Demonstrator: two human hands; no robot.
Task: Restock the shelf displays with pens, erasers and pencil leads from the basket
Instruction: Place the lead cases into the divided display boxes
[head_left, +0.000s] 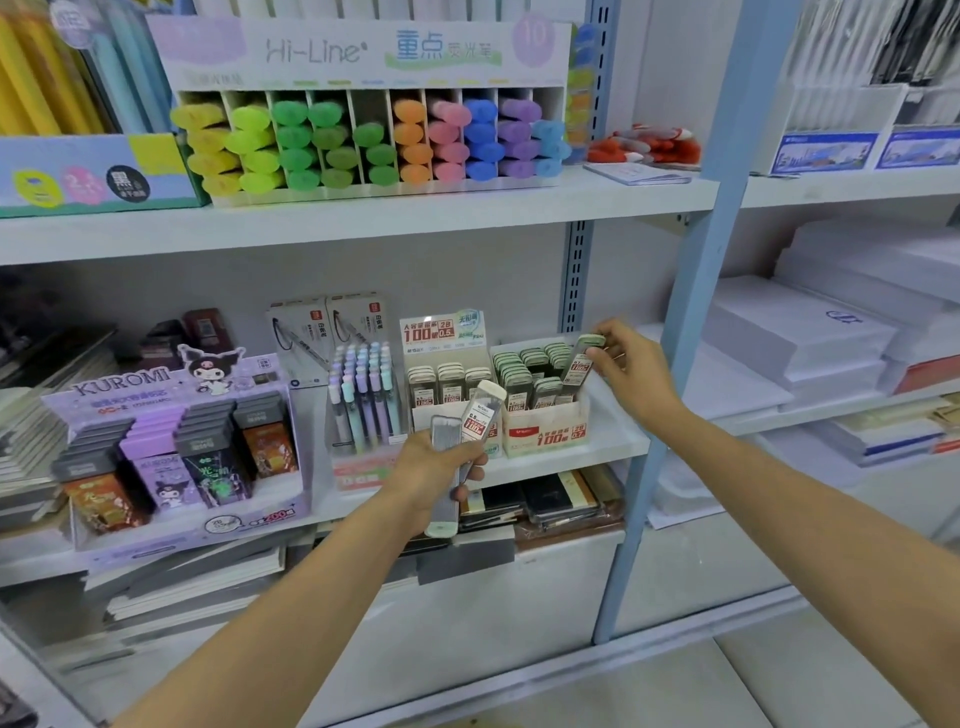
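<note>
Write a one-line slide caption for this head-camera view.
The right hand holds a clear green-capped pencil-lead tube at the cream cardboard display box; the left hand grips more tubes.

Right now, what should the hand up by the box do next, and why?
Probably slide the lead case down into the right box: the right hand pinches it, tilted, over the box's right end, and the left hand grips more cases.

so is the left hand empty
No, the left hand grips several lead cases.
</note>
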